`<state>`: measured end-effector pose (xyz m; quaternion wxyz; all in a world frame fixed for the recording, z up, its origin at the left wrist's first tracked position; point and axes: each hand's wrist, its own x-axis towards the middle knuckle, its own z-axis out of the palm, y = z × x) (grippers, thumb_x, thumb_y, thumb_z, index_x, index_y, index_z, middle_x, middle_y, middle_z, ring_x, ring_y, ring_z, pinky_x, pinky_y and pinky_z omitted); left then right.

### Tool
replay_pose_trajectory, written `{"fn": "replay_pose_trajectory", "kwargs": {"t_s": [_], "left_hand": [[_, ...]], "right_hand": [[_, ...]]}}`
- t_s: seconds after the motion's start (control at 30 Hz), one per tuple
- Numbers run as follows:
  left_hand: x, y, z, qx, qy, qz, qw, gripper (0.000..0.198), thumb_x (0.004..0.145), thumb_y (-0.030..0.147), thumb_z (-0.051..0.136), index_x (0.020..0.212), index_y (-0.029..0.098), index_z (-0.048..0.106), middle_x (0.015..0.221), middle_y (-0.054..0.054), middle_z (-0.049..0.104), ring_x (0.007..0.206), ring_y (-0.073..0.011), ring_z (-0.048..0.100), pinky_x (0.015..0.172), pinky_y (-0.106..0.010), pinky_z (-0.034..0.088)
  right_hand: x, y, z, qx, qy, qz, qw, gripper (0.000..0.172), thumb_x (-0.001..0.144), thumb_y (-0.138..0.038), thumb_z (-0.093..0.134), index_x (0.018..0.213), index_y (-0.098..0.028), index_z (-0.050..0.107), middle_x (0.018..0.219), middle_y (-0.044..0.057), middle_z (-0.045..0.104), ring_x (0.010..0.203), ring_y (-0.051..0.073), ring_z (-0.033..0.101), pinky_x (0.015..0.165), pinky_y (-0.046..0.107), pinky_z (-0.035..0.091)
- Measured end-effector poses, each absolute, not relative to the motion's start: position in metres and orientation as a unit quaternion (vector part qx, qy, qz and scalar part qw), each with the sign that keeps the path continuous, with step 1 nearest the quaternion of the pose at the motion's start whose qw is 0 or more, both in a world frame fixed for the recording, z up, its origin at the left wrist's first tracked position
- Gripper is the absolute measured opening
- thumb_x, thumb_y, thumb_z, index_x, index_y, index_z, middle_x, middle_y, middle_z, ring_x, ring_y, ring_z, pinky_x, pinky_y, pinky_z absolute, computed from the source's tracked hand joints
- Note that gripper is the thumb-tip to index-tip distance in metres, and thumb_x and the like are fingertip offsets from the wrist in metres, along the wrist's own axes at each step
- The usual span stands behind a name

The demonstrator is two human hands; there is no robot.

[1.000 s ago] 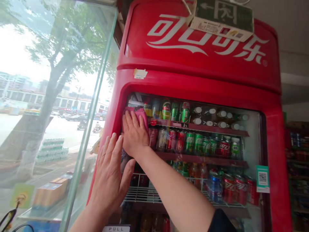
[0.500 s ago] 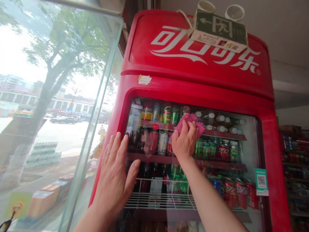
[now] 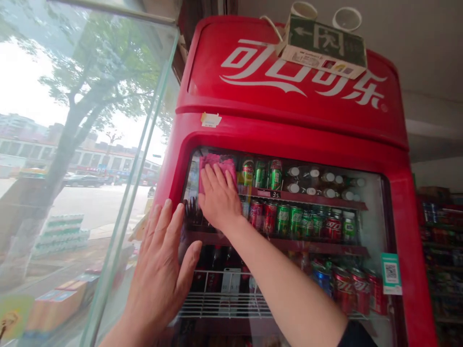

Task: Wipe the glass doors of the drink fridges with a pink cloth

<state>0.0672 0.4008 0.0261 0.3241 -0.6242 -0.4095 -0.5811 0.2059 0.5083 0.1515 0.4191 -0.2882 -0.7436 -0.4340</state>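
A tall red drinks fridge [image 3: 289,127] with a glass door stands before me. My right hand [image 3: 220,195] lies over a pink cloth [image 3: 217,161], pressing it to the upper left of the glass with fingers extended. Part of the cloth is hidden under the palm. My left hand [image 3: 161,260] is open, its fingers up and thumb spread, by the fridge's left edge; whether the palm touches the frame is hard to tell. Behind the glass, green cans [image 3: 289,219] and bottles with white caps [image 3: 314,172] fill the shelves.
A green exit sign [image 3: 325,43] hangs over the fridge's top panel. On the right of the door is a QR code sticker [image 3: 391,273]. At left a glass pane [image 3: 119,202] faces the street. A white wire rack [image 3: 217,306] sits low at the door; stocked shelves [image 3: 439,250] stand far right.
My right hand has slid the pink cloth leftward across the glass, from the middle to the upper left corner. My left hand stays by the fridge's left edge. The view has shifted slightly.
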Motion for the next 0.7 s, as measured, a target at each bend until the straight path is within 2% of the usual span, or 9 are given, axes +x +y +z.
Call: {"fn": "replay_pose_trajectory", "kwargs": {"t_s": [0.17,0.3,0.37,0.5,0.6,0.7], "left_hand": [[0.072,0.405,0.031,-0.629,-0.399,-0.588,0.314,0.078,0.111,0.047,0.052,0.18,0.035,0.02,0.188,-0.009,0.025,0.174,-0.0367,0.025,0.138,-0.068,0.03],[0.07,0.404,0.04,-0.631,-0.395,-0.598,0.298,0.078,0.111,0.047,0.052,0.18,0.034,0.019,0.189,-0.009,0.023,0.175,-0.0358,0.022,0.139,-0.066,0.029],[0.072,0.405,0.043,-0.631,-0.394,-0.598,0.298,0.078,0.111,0.048,0.052,0.18,0.034,0.019,0.189,-0.009,0.023,0.175,-0.036,0.022,0.139,-0.066,0.028],[0.085,0.407,0.048,-0.627,-0.391,-0.598,0.312,0.078,0.111,0.048,0.053,0.18,0.033,0.02,0.188,-0.009,0.025,0.174,-0.0356,0.024,0.14,-0.062,0.027],[0.098,0.407,0.048,-0.622,-0.39,-0.598,0.322,0.078,0.111,0.048,0.052,0.181,0.032,0.021,0.188,-0.009,0.024,0.175,-0.0349,0.023,0.142,-0.06,0.022],[0.116,0.41,0.046,-0.617,-0.405,-0.595,0.317,0.078,0.111,0.049,0.05,0.181,0.032,0.019,0.189,-0.009,0.02,0.175,-0.0363,0.021,0.142,-0.062,0.022]], "right_hand": [[0.312,0.516,0.154,-0.425,-0.63,-0.424,0.492,0.072,0.108,-0.029,0.047,0.175,-0.007,0.035,0.183,0.017,0.034,0.173,0.033,0.026,0.142,0.06,0.018],[0.311,0.515,0.151,-0.482,-0.581,-0.402,0.518,0.073,0.109,-0.03,0.045,0.176,-0.003,0.032,0.184,0.021,0.029,0.174,0.038,0.023,0.14,0.065,0.02],[0.277,0.51,0.15,-0.456,-0.623,-0.409,0.488,0.074,0.109,-0.032,0.047,0.176,-0.006,0.032,0.185,0.017,0.028,0.174,0.037,0.023,0.141,0.064,0.019],[0.204,0.5,0.151,-0.287,-0.763,-0.454,0.359,0.063,0.113,-0.036,0.044,0.173,-0.014,0.042,0.184,0.006,0.035,0.173,0.027,0.026,0.145,0.052,0.016],[0.187,0.496,0.155,-0.247,-0.778,-0.457,0.353,0.059,0.116,-0.034,0.037,0.171,-0.012,0.044,0.185,0.007,0.034,0.174,0.027,0.025,0.145,0.052,0.015],[0.208,0.498,0.159,-0.242,-0.783,-0.437,0.371,0.06,0.115,-0.036,0.045,0.171,-0.013,0.044,0.186,0.01,0.03,0.174,0.03,0.023,0.145,0.054,0.015]]}}
